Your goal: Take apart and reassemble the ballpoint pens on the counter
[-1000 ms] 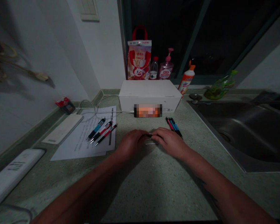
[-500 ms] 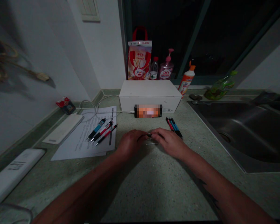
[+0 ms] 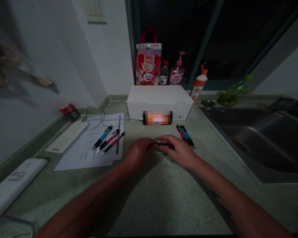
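Between my hands a slim dark pen [image 3: 162, 144] lies level just above the counter, largely covered by fingers. The fingers of my left hand [image 3: 140, 150] are closed on its left end. My right hand [image 3: 180, 150] curls its thumb and fingers around the right end. Below the fingertips a thin pale stick [image 3: 160, 153] shows on the counter; its kind is unclear. Right of my right hand lie red and blue pens [image 3: 185, 135]. Several more pens [image 3: 109, 138] rest on printed sheets [image 3: 81, 155] left of my left hand.
Behind my hands a phone [image 3: 157, 118] with a cable leans against a white box [image 3: 160, 96]. A metal sink [image 3: 260, 142] is set into the counter on the right. At left are a white flat block [image 3: 67, 137] and a power strip [image 3: 17, 185]. Bottles [image 3: 176, 74] stand by the window.
The fingers of my right hand have spread a little and shifted along the pen, so more of its dark length shows. My left hand stays in place.
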{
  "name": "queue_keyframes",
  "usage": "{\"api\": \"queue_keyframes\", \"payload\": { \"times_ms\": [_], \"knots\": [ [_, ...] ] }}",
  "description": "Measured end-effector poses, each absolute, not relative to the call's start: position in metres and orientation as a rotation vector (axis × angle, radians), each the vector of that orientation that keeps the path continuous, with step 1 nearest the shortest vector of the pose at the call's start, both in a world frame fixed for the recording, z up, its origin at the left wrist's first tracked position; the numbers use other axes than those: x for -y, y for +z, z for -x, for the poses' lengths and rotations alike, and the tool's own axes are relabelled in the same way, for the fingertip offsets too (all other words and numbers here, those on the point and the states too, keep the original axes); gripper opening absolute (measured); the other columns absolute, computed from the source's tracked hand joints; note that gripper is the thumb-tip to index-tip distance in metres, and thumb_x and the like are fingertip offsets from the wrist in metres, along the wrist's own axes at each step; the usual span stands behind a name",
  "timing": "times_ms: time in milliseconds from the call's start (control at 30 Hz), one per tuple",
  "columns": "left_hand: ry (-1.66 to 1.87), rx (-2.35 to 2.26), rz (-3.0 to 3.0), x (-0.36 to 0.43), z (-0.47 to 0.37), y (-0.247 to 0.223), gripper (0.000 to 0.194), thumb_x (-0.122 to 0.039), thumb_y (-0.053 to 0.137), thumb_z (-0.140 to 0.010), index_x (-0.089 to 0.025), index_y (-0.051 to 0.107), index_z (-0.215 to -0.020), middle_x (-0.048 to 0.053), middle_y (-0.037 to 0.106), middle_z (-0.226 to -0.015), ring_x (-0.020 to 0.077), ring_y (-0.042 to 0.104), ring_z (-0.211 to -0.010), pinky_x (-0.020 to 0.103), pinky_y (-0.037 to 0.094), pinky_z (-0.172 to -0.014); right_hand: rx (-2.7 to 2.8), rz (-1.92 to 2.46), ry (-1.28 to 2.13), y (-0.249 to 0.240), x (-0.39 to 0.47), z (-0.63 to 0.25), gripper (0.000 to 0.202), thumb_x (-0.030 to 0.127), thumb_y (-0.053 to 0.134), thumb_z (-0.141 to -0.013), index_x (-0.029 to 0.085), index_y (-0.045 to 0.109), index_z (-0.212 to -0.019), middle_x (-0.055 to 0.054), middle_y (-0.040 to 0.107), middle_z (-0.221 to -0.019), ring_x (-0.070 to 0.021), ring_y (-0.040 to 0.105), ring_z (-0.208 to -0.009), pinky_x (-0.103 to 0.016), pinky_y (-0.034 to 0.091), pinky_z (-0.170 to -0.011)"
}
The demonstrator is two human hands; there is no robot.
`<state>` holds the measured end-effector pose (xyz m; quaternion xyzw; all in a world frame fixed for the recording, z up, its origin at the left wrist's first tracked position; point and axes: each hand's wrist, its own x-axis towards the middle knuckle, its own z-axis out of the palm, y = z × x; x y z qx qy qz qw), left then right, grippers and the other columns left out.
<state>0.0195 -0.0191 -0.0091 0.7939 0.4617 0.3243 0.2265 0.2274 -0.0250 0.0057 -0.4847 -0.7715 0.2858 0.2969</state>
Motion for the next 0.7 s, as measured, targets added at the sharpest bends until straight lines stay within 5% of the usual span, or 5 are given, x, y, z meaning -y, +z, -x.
{"api": "queue_keyframes", "payload": {
  "times_ms": [367,700],
  "knots": [
    [0.842,-1.299,-2.055,0.022,-0.024,0.000,0.018,-0.022,0.061,-0.093,-0.020,0.078,-0.100,0.008,0.079,-0.093,0.0241,0.071,-0.087,0.037,0.053,-0.085,2.126,1.255,0.680,0.005,0.024,-0.228,0.015,0.021,0.057,-0.100,0.022,0.072,-0.103,-0.006,0.073,-0.097,-0.0217,0.068,-0.093,-0.036,0.050,-0.082],
    [0.837,-1.417,-1.978,0.014,-0.019,-0.002,0.022,-0.023,0.058,-0.092,-0.020,0.077,-0.100,0.009,0.079,-0.101,0.0251,0.071,-0.095,0.038,0.053,-0.089,2.171,1.222,0.596,0.005,0.024,-0.231,0.010,0.014,0.071,-0.091,0.021,0.069,-0.097,-0.003,0.068,-0.094,-0.0186,0.064,-0.091,-0.031,0.047,-0.080]
  ]
}}
